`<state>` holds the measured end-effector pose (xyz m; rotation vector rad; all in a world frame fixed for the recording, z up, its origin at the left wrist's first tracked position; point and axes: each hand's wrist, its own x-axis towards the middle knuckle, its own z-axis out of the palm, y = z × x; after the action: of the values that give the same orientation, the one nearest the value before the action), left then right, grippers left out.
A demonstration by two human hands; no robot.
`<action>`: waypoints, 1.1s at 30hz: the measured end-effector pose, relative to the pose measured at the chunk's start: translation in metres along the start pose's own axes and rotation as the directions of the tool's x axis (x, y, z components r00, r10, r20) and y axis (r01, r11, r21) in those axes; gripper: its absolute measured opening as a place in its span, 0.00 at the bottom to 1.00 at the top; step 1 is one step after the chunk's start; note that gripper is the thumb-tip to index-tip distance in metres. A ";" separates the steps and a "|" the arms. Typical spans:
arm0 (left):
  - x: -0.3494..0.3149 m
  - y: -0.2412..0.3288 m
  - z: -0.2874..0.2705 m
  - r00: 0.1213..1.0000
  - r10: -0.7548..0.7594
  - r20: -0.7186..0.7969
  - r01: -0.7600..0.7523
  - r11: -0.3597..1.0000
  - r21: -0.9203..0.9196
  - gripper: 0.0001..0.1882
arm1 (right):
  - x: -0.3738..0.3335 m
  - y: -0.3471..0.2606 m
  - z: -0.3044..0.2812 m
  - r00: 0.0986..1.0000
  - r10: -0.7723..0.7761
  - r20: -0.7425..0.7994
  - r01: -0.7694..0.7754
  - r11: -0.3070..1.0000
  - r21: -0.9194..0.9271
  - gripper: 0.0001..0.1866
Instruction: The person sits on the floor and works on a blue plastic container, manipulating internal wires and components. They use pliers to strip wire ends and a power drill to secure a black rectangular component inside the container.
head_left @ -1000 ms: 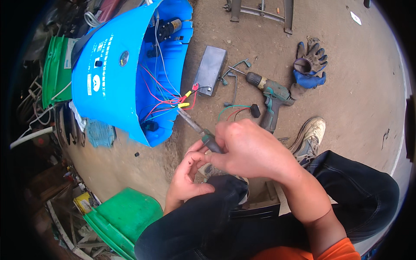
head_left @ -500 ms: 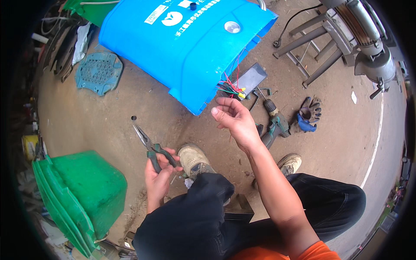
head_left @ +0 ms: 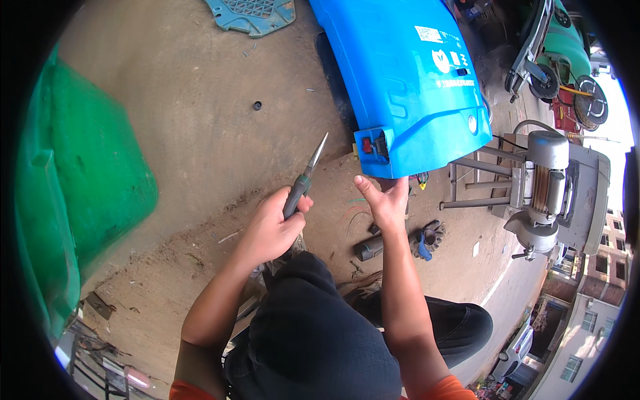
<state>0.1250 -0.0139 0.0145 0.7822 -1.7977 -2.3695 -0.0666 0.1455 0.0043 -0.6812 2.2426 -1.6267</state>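
My left hand (head_left: 270, 230) grips the dark handles of a pair of long-nose pliers (head_left: 305, 177), whose closed jaws point up and away over the dirt floor. My right hand (head_left: 385, 203) reaches up under the lower edge of a big blue plastic shell (head_left: 407, 80), fingers spread against it. A small socket with a red part (head_left: 373, 145) sits at the shell's near corner. Coloured wires (head_left: 421, 179) hang out below the shell beside my right hand.
A green plastic cover (head_left: 73, 173) lies at the left. A cordless drill (head_left: 371, 247) and work gloves (head_left: 428, 239) rest on the ground near my knee. A machine on a metal stand (head_left: 553, 187) is at the right, a teal grid panel (head_left: 253, 13) at the top.
The view has swung; the blue shell now stands up and to the right. My right hand has moved from the wires to the shell's lower edge. My left hand has raised the pliers, jaws pointing upward.
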 end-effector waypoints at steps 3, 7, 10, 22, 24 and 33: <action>0.005 0.000 0.001 1.000 -0.002 0.029 -0.001 0.994 0.109 0.07 | 0.010 -0.007 -0.004 0.999 0.050 0.001 -0.050 0.999 -0.009 0.24; 0.010 0.004 0.002 0.999 -0.029 0.042 0.019 0.975 0.224 0.08 | 0.018 -0.024 0.002 0.989 0.144 0.025 -0.143 0.989 -0.035 0.17; 0.015 0.004 0.003 0.999 -0.018 0.038 0.005 0.953 0.304 0.08 | 0.018 -0.033 0.003 1.000 0.009 0.006 -0.007 0.954 -0.301 0.17; 0.034 -0.004 0.025 0.902 0.430 -0.036 -0.238 0.567 0.788 0.13 | 0.015 -0.049 0.014 0.997 -0.072 -0.024 0.050 0.866 -0.497 0.18; 0.037 -0.004 0.026 0.887 0.459 -0.055 -0.216 0.516 0.829 0.13 | 0.016 -0.048 0.015 0.994 -0.110 -0.013 0.088 0.858 -0.506 0.18; 0.046 0.032 -0.006 0.950 -0.133 0.284 0.058 0.965 0.257 0.16 | 0.019 -0.050 0.012 0.992 -0.123 -0.001 0.106 0.856 -0.506 0.17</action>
<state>0.0798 -0.0451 0.0264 0.5654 -2.2568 -2.4681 -0.0670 0.1130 0.0482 -0.9309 2.7290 -1.0863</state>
